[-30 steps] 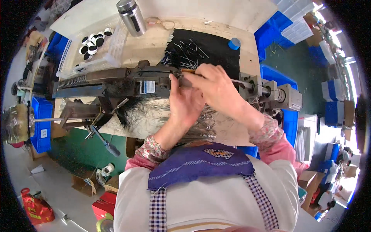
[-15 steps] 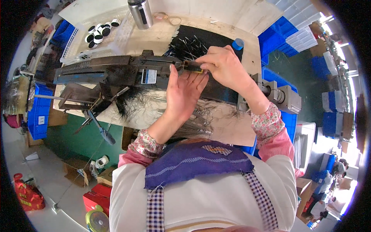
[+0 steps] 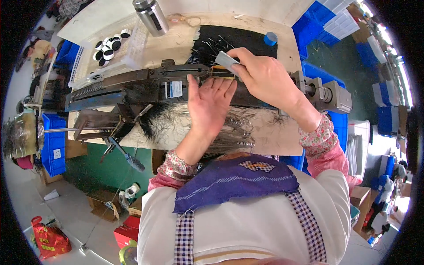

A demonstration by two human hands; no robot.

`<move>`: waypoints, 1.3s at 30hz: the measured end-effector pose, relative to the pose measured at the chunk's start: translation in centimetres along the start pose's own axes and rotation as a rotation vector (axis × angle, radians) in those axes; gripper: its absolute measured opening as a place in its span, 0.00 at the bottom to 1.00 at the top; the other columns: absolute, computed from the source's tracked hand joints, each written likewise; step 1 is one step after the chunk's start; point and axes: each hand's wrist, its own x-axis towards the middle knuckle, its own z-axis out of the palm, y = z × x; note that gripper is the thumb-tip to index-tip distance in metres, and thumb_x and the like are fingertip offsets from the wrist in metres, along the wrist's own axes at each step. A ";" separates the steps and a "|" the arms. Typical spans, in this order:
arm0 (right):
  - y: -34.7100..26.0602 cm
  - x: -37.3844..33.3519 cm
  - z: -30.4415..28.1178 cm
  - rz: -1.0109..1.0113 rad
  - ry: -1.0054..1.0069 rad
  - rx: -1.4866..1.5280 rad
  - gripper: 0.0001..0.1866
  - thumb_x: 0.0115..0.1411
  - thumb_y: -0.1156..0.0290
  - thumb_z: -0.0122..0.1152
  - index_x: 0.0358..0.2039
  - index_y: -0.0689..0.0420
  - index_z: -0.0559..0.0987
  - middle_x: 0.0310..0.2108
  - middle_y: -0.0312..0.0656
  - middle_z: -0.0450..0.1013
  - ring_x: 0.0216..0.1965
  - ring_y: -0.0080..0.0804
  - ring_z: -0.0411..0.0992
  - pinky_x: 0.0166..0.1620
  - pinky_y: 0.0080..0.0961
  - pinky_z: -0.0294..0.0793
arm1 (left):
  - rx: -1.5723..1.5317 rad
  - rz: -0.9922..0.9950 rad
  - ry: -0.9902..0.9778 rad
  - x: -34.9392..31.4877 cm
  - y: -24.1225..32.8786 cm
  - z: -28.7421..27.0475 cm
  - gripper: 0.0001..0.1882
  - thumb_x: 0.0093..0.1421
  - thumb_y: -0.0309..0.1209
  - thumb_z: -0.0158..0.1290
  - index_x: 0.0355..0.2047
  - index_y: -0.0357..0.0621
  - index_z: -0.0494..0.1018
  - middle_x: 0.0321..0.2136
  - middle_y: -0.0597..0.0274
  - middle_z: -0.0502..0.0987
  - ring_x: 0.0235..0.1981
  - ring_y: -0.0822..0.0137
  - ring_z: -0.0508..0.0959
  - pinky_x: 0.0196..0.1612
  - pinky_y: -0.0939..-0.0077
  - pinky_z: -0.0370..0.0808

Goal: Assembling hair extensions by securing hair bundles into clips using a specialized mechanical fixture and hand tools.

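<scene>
A long dark metal machine (image 3: 185,73) with a coiled spring at its left end lies across the workbench. My left hand (image 3: 206,104) is open, palm up, its fingers stretched out against the near side of a small yellow-edged slot (image 3: 223,72) in the machine. My right hand (image 3: 271,77) pinches a flat light-grey rectangular piece (image 3: 226,61) between thumb and fingers, tilted just above that slot. Whether the piece touches the slot I cannot tell. Behind it, thin pale strands (image 3: 221,44) lie on a black cloth (image 3: 251,39).
A white plastic basket (image 3: 134,46) holds several black-and-white round parts. Near it stands a steel flask (image 3: 152,20); a blue cap (image 3: 270,39) sits at the back right. Bundles of grey fibres (image 3: 236,132) lie on the bench before me. Blue crates (image 3: 54,150) stand beside the bench.
My right hand has risen slightly from the slot, and the light-grey piece now shows in its fingers. My left hand keeps its place by the slot. The whole view has shifted a little.
</scene>
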 end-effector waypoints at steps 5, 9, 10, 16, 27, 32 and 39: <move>-0.4 0.1 1.5 0.003 -0.168 -0.246 0.12 0.51 0.73 0.57 0.36 0.64 0.72 0.18 0.51 0.74 0.23 0.51 0.76 0.25 0.43 0.74 | 0.023 0.030 0.177 0.0 0.4 1.0 0.37 0.65 0.58 0.35 0.49 0.29 0.62 0.49 0.47 0.69 0.56 0.52 0.66 0.63 0.59 0.58; -0.8 0.0 2.0 -0.198 -0.121 -0.349 0.09 0.47 0.74 0.58 0.27 0.67 0.72 0.17 0.50 0.74 0.21 0.43 0.77 0.21 0.33 0.75 | 0.058 -0.004 0.261 0.4 0.8 1.2 0.39 0.65 0.58 0.35 0.53 0.27 0.62 0.53 0.46 0.68 0.58 0.53 0.65 0.63 0.62 0.57; -0.8 0.0 2.1 -0.176 -0.128 -0.344 0.09 0.47 0.74 0.58 0.27 0.67 0.72 0.17 0.50 0.74 0.21 0.43 0.77 0.21 0.33 0.75 | 0.082 -0.003 0.230 0.3 0.8 1.6 0.40 0.65 0.58 0.35 0.55 0.26 0.60 0.54 0.46 0.67 0.58 0.54 0.65 0.63 0.63 0.58; 0.5 -0.8 2.5 -0.084 -0.159 -0.301 0.15 0.49 0.78 0.56 0.38 0.65 0.67 0.21 0.51 0.73 0.26 0.49 0.76 0.25 0.38 0.74 | 0.202 -0.054 0.231 0.9 0.6 1.0 0.27 0.68 0.45 0.36 0.51 0.31 0.65 0.52 0.48 0.69 0.56 0.56 0.67 0.62 0.63 0.60; 4.7 -13.0 9.1 -0.006 -0.531 -0.128 0.09 0.55 0.71 0.52 0.36 0.58 0.73 0.27 0.50 0.76 0.31 0.47 0.77 0.31 0.41 0.76 | 0.296 -0.063 0.415 -0.7 -5.8 -1.6 0.16 0.62 0.35 0.51 0.46 0.39 0.70 0.48 0.58 0.73 0.55 0.61 0.68 0.59 0.66 0.63; 4.9 -12.3 9.8 -0.114 -0.549 -0.137 0.08 0.55 0.71 0.51 0.35 0.57 0.74 0.30 0.47 0.76 0.32 0.46 0.77 0.31 0.42 0.76 | 0.727 0.114 -0.332 -9.0 2.1 -2.7 0.28 0.62 0.31 0.46 0.61 0.33 0.58 0.57 0.44 0.66 0.57 0.49 0.69 0.62 0.57 0.59; 5.9 -12.2 7.9 -0.058 -0.441 0.232 0.09 0.53 0.71 0.57 0.36 0.54 0.73 0.34 0.44 0.75 0.35 0.46 0.76 0.36 0.38 0.76 | 2.658 0.406 1.402 -22.0 17.8 -15.5 0.48 0.54 0.40 0.56 0.68 0.48 0.40 0.66 0.42 0.49 0.66 0.45 0.54 0.59 0.37 0.59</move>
